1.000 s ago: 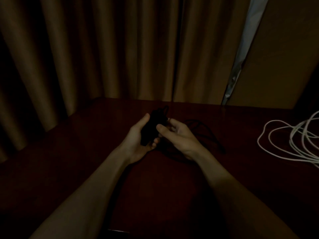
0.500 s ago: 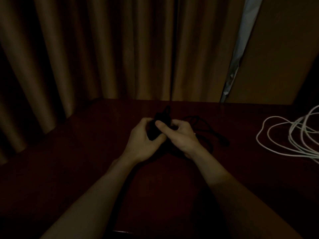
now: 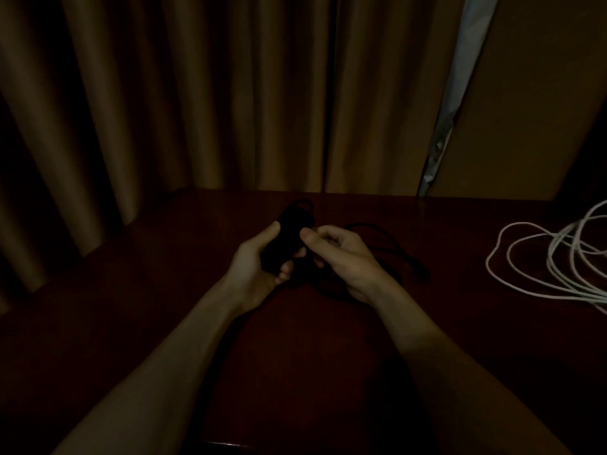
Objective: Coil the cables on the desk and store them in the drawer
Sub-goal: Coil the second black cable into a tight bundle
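Two cables | black cable (image 3: 289, 231): bundle clasped in left grip (image 3: 253, 267), far middle of desk (image 3: 131, 323) | right grip (image 3: 345, 257) pinching its strand, pulled apart since last look; I expect another wrap | white cable (image 3: 542, 257): loose, right edge

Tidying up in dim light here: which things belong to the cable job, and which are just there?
Job: thin black cable, part-coiled in the left hand, pinched by the right hand; loose white cable looped on the dark wooden desk.
Just there: brown pleated curtains; tan wall panel.
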